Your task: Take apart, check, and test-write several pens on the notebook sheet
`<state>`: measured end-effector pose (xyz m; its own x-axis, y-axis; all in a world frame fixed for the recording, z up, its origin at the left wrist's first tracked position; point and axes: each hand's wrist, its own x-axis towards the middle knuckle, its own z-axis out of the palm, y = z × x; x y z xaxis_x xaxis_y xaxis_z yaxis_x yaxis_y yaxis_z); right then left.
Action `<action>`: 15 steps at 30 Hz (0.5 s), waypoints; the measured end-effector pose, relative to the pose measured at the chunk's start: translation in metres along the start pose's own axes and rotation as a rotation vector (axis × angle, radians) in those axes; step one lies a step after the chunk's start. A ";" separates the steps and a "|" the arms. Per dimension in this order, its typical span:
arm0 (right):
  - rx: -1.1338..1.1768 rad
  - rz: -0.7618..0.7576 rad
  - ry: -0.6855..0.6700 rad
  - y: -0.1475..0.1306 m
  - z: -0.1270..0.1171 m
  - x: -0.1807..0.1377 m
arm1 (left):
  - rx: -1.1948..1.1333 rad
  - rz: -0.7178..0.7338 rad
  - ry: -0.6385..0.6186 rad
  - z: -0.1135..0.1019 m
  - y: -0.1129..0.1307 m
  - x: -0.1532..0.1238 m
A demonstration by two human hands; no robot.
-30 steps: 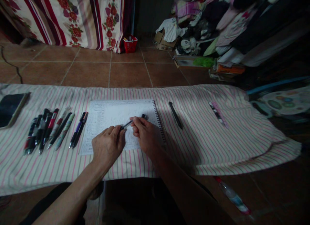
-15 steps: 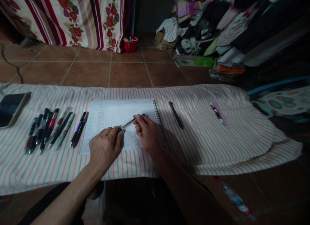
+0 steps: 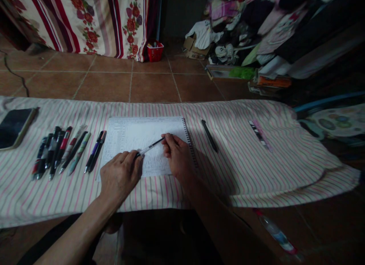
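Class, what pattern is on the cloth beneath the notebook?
The cloth is pale, with pink and grey stripes; it shows best in the head view.

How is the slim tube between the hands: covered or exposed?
Exposed along its middle: the tube shows between left hand and right hand, which hide its ends.

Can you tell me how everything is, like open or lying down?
Thin rod: held, slanted
Left hand: closed on thin rod
Right hand: closed on rod's other end
Notebook: lying flat, page showing
Pens: lying grouped
Dark stick: lying alone
Phone: flat, screen dark
Bottle: lying down
Red basket: open, holding things
Curtain: hanging
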<state>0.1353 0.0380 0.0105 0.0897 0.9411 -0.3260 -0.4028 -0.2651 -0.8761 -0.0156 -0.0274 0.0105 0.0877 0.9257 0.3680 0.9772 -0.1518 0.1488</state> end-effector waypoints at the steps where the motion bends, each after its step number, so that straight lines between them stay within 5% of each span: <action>1: -0.006 0.000 0.005 0.000 0.000 0.000 | 0.002 0.000 -0.005 0.000 -0.001 -0.001; 15: 0.028 -0.037 0.069 -0.008 -0.006 0.005 | 0.033 0.035 0.059 -0.002 -0.013 -0.007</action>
<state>0.1444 0.0441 0.0136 0.1668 0.9332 -0.3184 -0.4230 -0.2240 -0.8780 -0.0295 -0.0323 0.0074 0.1111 0.8980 0.4257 0.9796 -0.1712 0.1054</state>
